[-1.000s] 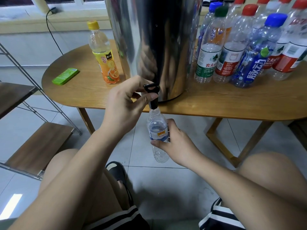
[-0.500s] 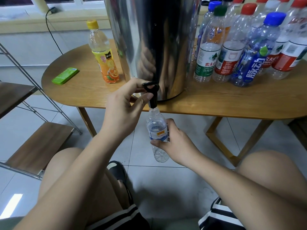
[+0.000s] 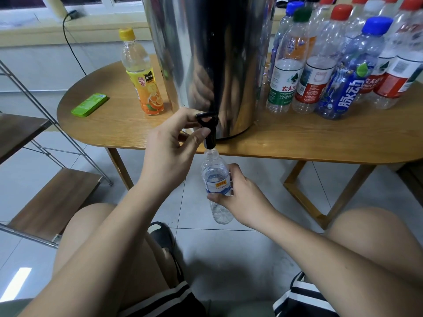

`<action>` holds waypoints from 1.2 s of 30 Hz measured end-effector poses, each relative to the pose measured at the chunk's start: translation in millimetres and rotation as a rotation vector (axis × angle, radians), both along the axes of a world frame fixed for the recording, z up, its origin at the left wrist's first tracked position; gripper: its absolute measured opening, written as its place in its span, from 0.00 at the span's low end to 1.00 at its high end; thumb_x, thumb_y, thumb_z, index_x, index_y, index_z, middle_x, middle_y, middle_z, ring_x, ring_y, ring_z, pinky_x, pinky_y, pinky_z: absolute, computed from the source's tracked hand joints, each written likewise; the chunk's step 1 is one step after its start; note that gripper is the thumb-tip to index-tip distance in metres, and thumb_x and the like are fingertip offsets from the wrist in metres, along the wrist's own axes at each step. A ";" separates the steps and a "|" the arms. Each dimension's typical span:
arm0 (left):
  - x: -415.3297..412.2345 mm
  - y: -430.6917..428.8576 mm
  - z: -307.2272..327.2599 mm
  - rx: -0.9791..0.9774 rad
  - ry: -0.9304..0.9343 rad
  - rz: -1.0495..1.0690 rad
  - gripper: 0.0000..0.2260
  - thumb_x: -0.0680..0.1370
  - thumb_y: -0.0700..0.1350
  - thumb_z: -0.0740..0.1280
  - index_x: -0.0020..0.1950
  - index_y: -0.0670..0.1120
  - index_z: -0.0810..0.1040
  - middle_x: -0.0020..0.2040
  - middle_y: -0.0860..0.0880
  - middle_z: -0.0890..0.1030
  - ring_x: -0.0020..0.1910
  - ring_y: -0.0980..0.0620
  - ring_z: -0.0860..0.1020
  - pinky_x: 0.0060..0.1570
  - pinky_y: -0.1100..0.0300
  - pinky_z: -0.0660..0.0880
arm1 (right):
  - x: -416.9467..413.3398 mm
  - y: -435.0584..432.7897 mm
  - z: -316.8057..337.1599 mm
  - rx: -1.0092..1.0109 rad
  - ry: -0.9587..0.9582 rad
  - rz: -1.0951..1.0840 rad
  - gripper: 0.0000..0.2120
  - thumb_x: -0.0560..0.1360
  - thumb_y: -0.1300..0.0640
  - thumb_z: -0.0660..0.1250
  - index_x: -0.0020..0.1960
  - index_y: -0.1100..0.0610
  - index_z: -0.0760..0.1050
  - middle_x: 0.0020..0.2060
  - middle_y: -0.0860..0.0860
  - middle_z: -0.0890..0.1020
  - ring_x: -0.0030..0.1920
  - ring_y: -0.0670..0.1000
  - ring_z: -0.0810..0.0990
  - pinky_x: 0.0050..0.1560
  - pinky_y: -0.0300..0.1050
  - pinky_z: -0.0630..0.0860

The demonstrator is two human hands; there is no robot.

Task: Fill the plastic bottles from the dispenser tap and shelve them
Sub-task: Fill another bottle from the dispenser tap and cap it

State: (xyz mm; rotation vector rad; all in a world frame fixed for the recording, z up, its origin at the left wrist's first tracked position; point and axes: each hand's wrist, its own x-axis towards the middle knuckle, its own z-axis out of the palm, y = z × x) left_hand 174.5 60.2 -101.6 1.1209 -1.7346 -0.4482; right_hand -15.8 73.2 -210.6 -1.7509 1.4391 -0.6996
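Observation:
A tall steel dispenser (image 3: 210,53) stands on the wooden table (image 3: 297,143), its black tap (image 3: 208,131) hanging over the front edge. My left hand (image 3: 169,152) pinches the tap lever between thumb and fingers. Straight under the spout, my right hand (image 3: 240,197) grips a small clear plastic bottle (image 3: 216,179) with a blue-and-white label, uncapped and upright below the table edge. An orange-labelled bottle (image 3: 143,74) with a yellow cap stands left of the dispenser. Several capped bottles (image 3: 338,65) crowd the table to its right.
A green flat case (image 3: 89,104) lies on the table's left end. A metal-framed rack with wooden shelves (image 3: 52,202) stands at the left. A black cable (image 3: 68,42) runs down the wall behind. My knees and a black sandal (image 3: 161,236) are below, on the tiled floor.
Both hands hold the same grips; the view has barely shifted. The bottle stays under the spout.

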 end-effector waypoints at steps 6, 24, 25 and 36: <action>0.7 -1.9 -1.4 -0.005 0.006 -0.010 0.07 0.84 0.41 0.72 0.62 0.47 0.83 0.55 0.55 0.87 0.60 0.52 0.85 0.53 0.39 0.82 | -0.2 -0.8 -0.9 -0.006 -0.001 -0.001 0.27 0.76 0.44 0.79 0.66 0.44 0.66 0.60 0.45 0.84 0.58 0.50 0.82 0.58 0.50 0.80; 1.4 -2.5 -2.6 0.008 0.027 -0.019 0.07 0.85 0.41 0.72 0.62 0.48 0.83 0.55 0.55 0.87 0.60 0.52 0.85 0.53 0.41 0.82 | -0.4 -0.9 0.1 0.008 -0.010 -0.004 0.27 0.77 0.46 0.79 0.66 0.45 0.66 0.60 0.45 0.84 0.58 0.49 0.82 0.51 0.43 0.75; 1.5 -2.5 -2.7 0.008 0.025 -0.016 0.07 0.85 0.41 0.72 0.62 0.47 0.83 0.55 0.55 0.87 0.60 0.52 0.85 0.53 0.42 0.82 | -0.3 -0.9 -0.1 0.008 -0.009 -0.004 0.27 0.77 0.46 0.79 0.66 0.45 0.66 0.60 0.45 0.84 0.58 0.49 0.82 0.53 0.45 0.76; 1.5 -1.9 -1.8 0.015 0.018 -0.011 0.07 0.85 0.41 0.72 0.63 0.47 0.83 0.56 0.55 0.87 0.61 0.53 0.85 0.55 0.41 0.82 | -0.1 -0.9 0.6 0.008 0.000 -0.006 0.27 0.76 0.46 0.80 0.66 0.45 0.66 0.60 0.45 0.83 0.59 0.50 0.82 0.54 0.47 0.77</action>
